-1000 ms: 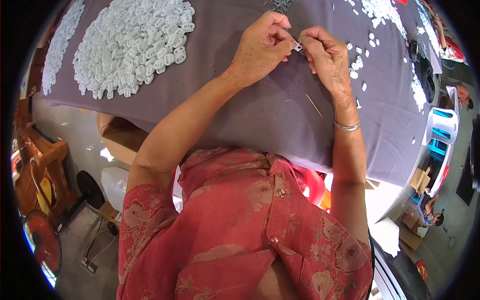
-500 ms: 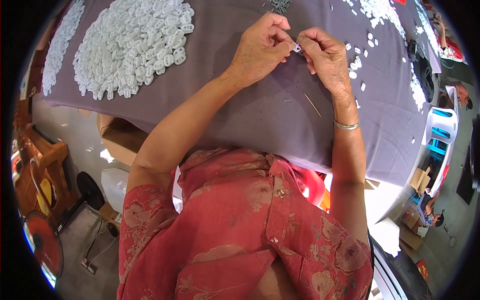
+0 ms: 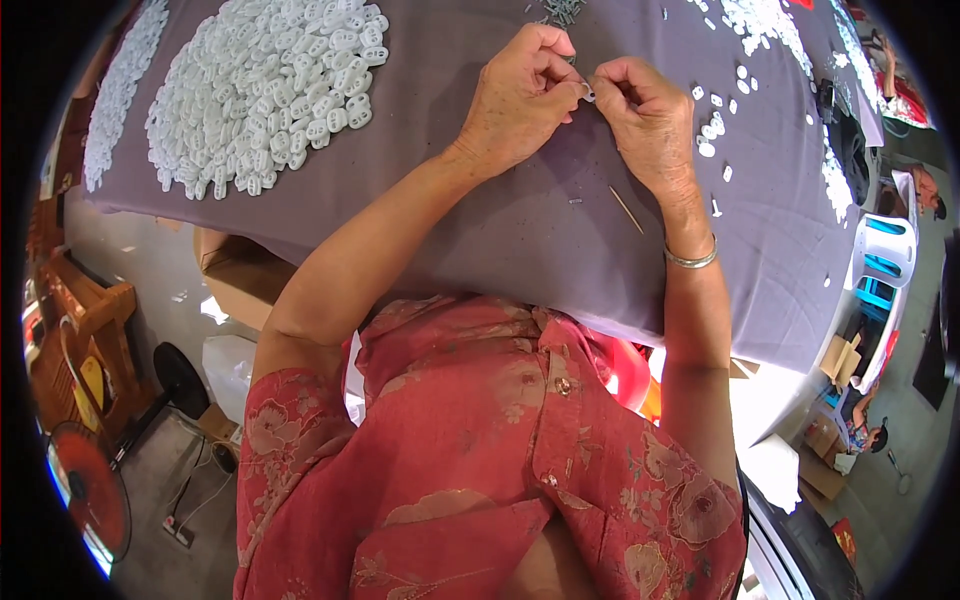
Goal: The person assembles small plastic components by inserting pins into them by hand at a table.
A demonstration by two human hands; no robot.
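My left hand (image 3: 515, 100) pinches a small white plastic piece (image 3: 588, 94) with a dark opening between thumb and forefinger. Right beside it, the fingers of my right hand (image 3: 650, 125) are pressed together at the piece's edge; whatever they grip is too small and hidden to make out. Both hands hover over the grey-covered table. Beyond them lies a little pile of grey springs (image 3: 562, 12). A thin wooden stick (image 3: 627, 210) rests on the cloth below my hands, with a single tiny spring (image 3: 575, 201) to its left.
At the left a large heap of white two-holed plastic pieces (image 3: 265, 95) spreads over the grey cloth (image 3: 500, 245). Small white parts (image 3: 709, 130) are scattered right of my right hand, with more at the far right. Beneath the table's left edge stands a cardboard box (image 3: 240, 280).
My right hand has turned slightly, its fingers curling more tightly beside the white piece. My left hand has barely moved and keeps its pinch.
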